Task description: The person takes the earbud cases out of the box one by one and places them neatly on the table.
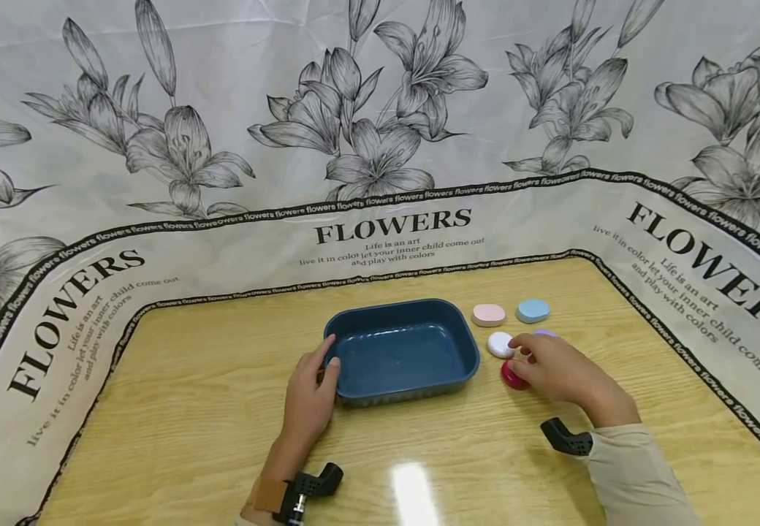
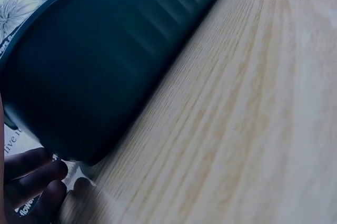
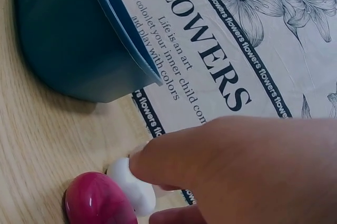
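A deep blue rectangular dish (image 1: pixel 406 358) with rounded corners sits on the table. My left hand (image 1: pixel 310 391) holds its left end, thumb and index finger at the rim; in the left wrist view the other fingers (image 2: pixel 34 182) are bent by its lower corner. To the dish's right, my right hand (image 1: pixel 560 369) hovers low over small smooth rounded pieces. Its fingertips are right at a white piece (image 1: pixel 500 345) and a magenta piece (image 1: pixel 513 375). In the right wrist view, the thumb overlaps the white piece (image 3: pixel 131 187). A purple piece (image 1: pixel 544 333) is partly hidden behind this hand.
A pale pink oval piece (image 1: pixel 488 315) and a light blue one (image 1: pixel 533 310) lie farther back, right of the dish. The wooden table (image 1: pixel 209 409) is bordered by a floral printed cloth (image 1: pixel 380 248) at the back and sides. Black cameras (image 1: pixel 565 437) sit on both wrists.
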`<state>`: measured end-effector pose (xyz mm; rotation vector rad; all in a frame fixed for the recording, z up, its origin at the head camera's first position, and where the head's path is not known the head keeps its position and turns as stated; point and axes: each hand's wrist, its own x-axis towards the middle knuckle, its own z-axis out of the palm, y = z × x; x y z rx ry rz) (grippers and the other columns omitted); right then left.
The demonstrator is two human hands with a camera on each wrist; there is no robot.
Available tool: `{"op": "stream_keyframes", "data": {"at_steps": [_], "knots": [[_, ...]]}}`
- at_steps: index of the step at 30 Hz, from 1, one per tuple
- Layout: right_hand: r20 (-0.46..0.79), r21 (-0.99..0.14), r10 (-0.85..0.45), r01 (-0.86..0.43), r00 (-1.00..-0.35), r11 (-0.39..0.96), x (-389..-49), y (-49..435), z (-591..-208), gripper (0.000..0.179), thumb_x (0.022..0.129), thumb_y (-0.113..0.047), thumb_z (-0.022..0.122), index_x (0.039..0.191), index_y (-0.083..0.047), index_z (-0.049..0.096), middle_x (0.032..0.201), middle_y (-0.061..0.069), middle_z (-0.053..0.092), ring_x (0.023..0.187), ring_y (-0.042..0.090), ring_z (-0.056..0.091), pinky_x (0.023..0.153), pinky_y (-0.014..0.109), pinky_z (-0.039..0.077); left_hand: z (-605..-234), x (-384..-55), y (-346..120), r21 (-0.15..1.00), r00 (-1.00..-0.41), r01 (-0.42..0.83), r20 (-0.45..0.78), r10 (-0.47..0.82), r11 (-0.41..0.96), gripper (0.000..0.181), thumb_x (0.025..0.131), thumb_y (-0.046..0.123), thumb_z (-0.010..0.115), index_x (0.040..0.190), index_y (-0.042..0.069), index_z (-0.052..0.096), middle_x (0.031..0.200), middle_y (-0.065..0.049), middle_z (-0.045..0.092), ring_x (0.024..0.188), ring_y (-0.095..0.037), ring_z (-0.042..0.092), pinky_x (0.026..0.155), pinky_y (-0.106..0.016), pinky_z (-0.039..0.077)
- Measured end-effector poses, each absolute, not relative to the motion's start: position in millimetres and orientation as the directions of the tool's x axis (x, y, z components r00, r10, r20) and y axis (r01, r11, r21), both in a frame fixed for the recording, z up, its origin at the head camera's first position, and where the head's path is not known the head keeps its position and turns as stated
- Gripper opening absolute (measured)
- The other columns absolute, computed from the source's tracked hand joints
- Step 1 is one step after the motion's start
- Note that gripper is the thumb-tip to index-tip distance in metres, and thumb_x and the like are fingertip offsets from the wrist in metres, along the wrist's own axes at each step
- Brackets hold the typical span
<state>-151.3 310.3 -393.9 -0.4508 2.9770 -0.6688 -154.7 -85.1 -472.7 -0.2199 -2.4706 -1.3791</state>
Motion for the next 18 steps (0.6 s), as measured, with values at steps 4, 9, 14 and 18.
{"op": "stream_keyframes", "data": {"at_steps": [4,9,14,18], "knots": [[0.055,-0.435,-0.284,-0.279,-0.957,0.856,-153.8,307.2,-392.8,0.031,0.095,-0.017,0.065,0.117,0.003,0.066,0.111,0.019,0.067,0.1,0.037,0.065,0.085,0.054,0.05,-472.0,-154.7,-86.8,0.799,-0.934,0.298,0.358,-0.014,0.523,0.043,0.106,0.037,0.049,0.147,0.024,0.053,0.129,-0.009,0.06,0.112,-0.025,0.061,0.091,-0.047,0.051],[0.089,-0.441,-0.28,-0.29,-0.956,0.85,-155.0,304.8,-393.2,0.031,0.096,-0.018,0.066,0.117,0.004,0.067,0.113,0.02,0.068,0.099,0.037,0.066,0.084,0.053,0.051,-472.6,-155.9,-87.4,0.792,-0.922,0.319,0.386,-0.022,0.52,0.042,0.106,0.034,0.05,0.146,0.02,0.055,0.125,-0.009,0.06,0.108,-0.024,0.061,0.089,-0.047,0.051],[0.105,-0.436,-0.254,-0.274,-0.962,0.857,-153.3,307.3,-392.8,0.032,0.096,-0.018,0.065,0.119,0.003,0.066,0.114,0.019,0.068,0.102,0.037,0.065,0.086,0.054,0.05,-473.7,-155.6,-85.4,0.8,-0.917,0.331,0.398,-0.031,0.5,0.041,0.106,0.032,0.05,0.144,0.019,0.056,0.125,-0.009,0.06,0.109,-0.023,0.061,0.088,-0.046,0.051],[0.118,-0.427,-0.238,-0.266,-0.964,0.864,-153.1,308.5,-390.6,0.032,0.097,-0.018,0.064,0.121,0.003,0.066,0.114,0.018,0.068,0.102,0.037,0.065,0.087,0.055,0.049,-473.1,-155.0,-84.3,0.808,-0.914,0.326,0.401,-0.053,0.49,0.039,0.106,0.032,0.05,0.142,0.019,0.058,0.124,-0.008,0.06,0.11,-0.021,0.06,0.087,-0.045,0.051]]}}
